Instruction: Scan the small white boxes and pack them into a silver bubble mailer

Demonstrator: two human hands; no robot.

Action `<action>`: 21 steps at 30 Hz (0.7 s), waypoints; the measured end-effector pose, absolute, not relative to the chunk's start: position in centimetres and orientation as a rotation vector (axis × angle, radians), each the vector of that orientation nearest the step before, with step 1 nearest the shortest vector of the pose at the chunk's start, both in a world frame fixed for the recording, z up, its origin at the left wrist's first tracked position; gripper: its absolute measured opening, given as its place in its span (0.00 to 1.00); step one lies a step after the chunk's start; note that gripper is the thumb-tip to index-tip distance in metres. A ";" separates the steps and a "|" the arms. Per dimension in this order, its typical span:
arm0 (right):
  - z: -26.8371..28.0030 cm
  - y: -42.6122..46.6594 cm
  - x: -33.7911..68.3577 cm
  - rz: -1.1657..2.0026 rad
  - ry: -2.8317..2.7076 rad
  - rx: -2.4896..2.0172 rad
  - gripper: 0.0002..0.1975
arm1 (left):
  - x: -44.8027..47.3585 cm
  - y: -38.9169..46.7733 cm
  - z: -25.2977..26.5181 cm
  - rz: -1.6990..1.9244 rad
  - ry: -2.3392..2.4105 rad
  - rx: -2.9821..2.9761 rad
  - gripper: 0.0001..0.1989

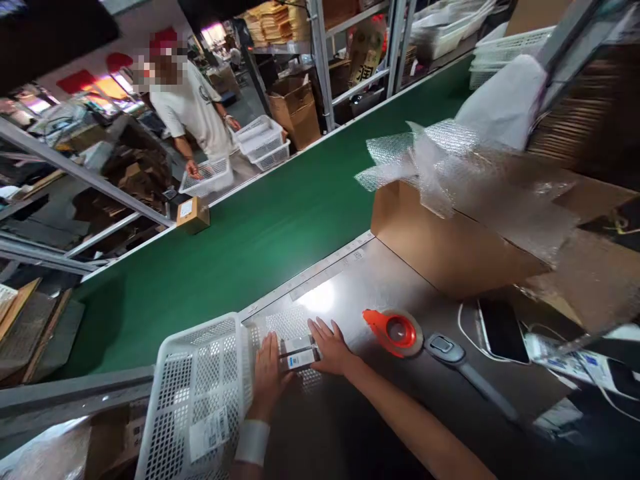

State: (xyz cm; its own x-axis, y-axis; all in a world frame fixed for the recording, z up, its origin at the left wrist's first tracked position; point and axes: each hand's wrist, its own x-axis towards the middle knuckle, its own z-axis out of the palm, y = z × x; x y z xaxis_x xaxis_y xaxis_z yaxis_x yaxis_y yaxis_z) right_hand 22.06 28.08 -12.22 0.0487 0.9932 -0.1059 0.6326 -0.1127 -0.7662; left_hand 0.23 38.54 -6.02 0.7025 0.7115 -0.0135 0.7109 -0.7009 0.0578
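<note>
Two small narrow boxes lie side by side on the metal worktop, over a sheet of bubble wrap (280, 323). The nearer small box (301, 359) carries a white and blue label; the farther small box (295, 344) looks grey-white. At their left ends rests my left hand (269, 370), fingers stretched forward and a white band on the wrist. My right hand (331, 348) touches their right ends with its fingers spread. Neither hand is wrapped round a box. Just left of my left hand stands a white mesh basket (245, 363) with a labelled packet (209, 433) in it.
An orange tape dispenser (395, 331) and a grey handheld scanner (445, 348) lie right of my hands, near a phone (503, 330). Bubble wrap tops a cardboard box (440, 250). Across the green conveyor (280, 227), bearing a small carton (193, 215), a person (193, 110) handles white baskets.
</note>
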 end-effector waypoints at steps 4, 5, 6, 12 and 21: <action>-10.3 29.6 21.6 0.760 -1.799 -1.788 0.65 | -2.0 33.3 -7.7 0.528 1.625 2.561 0.37; -9.7 30.1 21.2 0.741 -1.871 -1.771 0.66 | -2.6 31.3 -8.7 0.630 1.710 2.536 0.34; -9.1 30.7 20.7 0.731 -1.945 -1.753 0.66 | -3.1 29.3 -10.0 0.671 1.758 2.545 0.32; -6.6 33.9 17.7 0.717 -2.215 -1.858 0.63 | -4.0 21.2 -20.3 0.617 1.722 2.796 0.43; -6.8 34.8 18.3 0.623 -2.422 -1.980 0.46 | -1.7 20.7 -21.2 0.534 1.761 3.025 0.25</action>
